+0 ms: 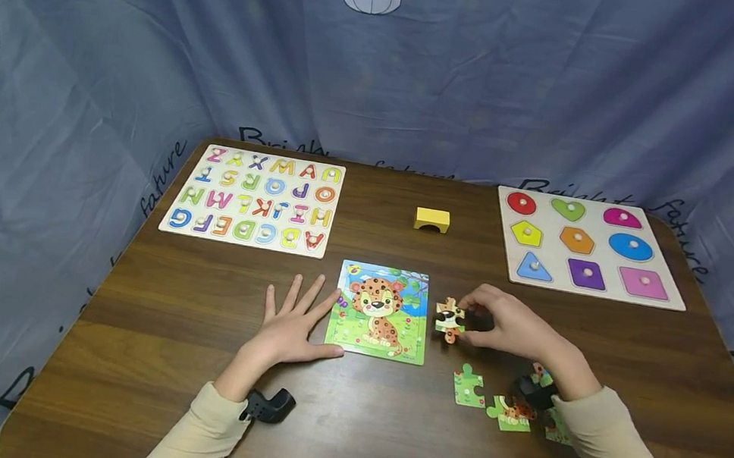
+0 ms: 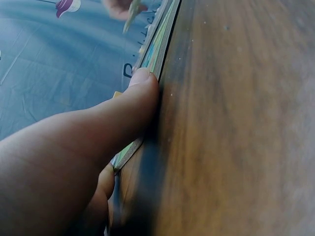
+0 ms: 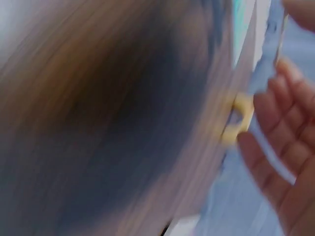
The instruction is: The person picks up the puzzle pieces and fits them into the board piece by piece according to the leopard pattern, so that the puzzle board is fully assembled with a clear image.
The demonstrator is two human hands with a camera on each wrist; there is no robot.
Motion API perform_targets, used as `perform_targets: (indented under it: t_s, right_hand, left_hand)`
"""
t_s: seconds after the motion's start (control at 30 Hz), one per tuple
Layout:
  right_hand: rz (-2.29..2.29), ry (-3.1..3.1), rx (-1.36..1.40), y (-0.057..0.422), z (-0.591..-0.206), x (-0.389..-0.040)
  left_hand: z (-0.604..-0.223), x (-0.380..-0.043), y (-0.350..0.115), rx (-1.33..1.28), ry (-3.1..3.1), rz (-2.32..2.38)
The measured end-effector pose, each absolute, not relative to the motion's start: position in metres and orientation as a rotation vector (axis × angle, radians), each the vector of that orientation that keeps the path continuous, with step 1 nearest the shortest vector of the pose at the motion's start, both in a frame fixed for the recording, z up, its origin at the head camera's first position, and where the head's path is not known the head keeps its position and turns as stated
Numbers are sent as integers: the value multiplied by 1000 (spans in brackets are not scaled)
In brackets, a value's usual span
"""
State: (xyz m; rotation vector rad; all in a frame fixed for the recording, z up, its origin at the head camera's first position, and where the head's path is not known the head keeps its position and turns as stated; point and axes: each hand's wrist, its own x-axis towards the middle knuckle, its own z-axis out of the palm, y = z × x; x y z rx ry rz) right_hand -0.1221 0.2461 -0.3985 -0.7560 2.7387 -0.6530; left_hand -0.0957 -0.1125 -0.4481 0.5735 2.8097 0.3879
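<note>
Letter board [image 1: 254,195], upper left of the head view: A to Z; blue curtain [image 1: 495,84]: "Bright", apparently "fature".

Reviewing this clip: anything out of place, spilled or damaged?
Nothing looks spilled or damaged. Loose puzzle pieces look normal here; only the yellow block, standing alone between letter board and shape board, seems unrelated.

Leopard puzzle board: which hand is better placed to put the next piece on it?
Probably the right hand: it pinches a jigsaw piece just right of the leopard puzzle board. The left hand holds no piece and touches the board's left edge.
</note>
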Motion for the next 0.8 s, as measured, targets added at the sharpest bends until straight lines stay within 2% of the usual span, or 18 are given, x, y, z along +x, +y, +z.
perform_targets:
  t_s: [0.37,0.8]
  right_hand:
    - [-482,2785,-832,155,-398,-138]
    - [-452,2763,-839,137,-413,-145]
  left_hand:
    - [-449,-97,-113,568,2806,375]
    - [-449,-97,-113,566,2809,389]
